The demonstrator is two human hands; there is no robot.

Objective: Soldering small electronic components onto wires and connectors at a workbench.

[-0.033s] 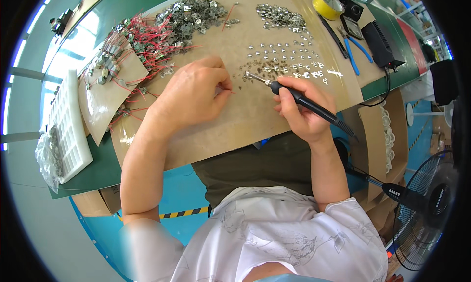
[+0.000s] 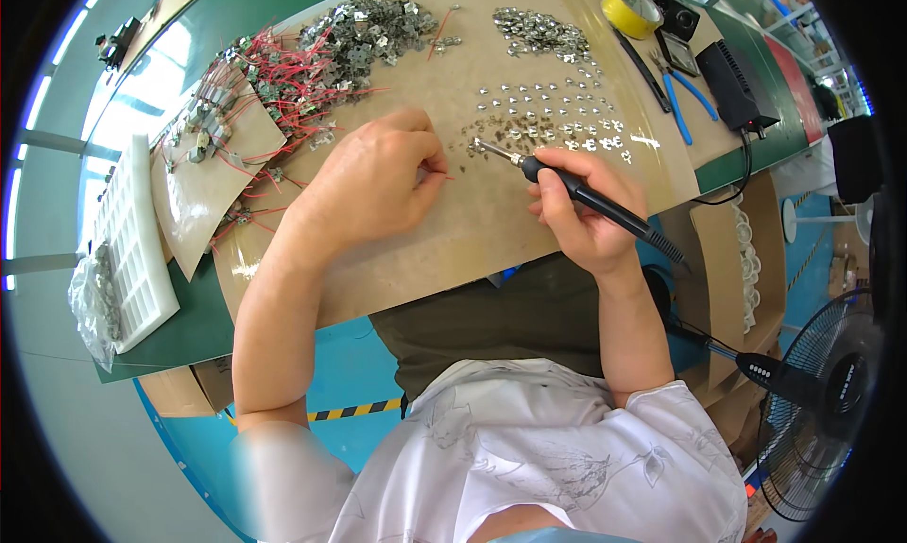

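A black soldering iron (image 2: 605, 203) lies in the fingers of my right hand (image 2: 595, 217), its metal tip pointing left at a small metal piece on the brown work sheet (image 2: 425, 259). Close to that tip, my left hand (image 2: 373, 179) is pinched shut. A short end of red wire (image 2: 449, 178) sticks out from its fingertips; the rest is hidden by the hand. Beyond the iron, small silver metal clips (image 2: 543, 99) stand in rows, with brown scorch-like spots (image 2: 520, 125) among the nearer ones.
Loose clips (image 2: 540, 34) lie heaped at the back. Clips with red wires (image 2: 283, 80) pile up at the left, near a white compartment tray (image 2: 132, 250). At right sit yellow tape (image 2: 632, 11), blue-handled pliers (image 2: 678, 103), a black power box (image 2: 737, 87) and a fan (image 2: 822, 392).
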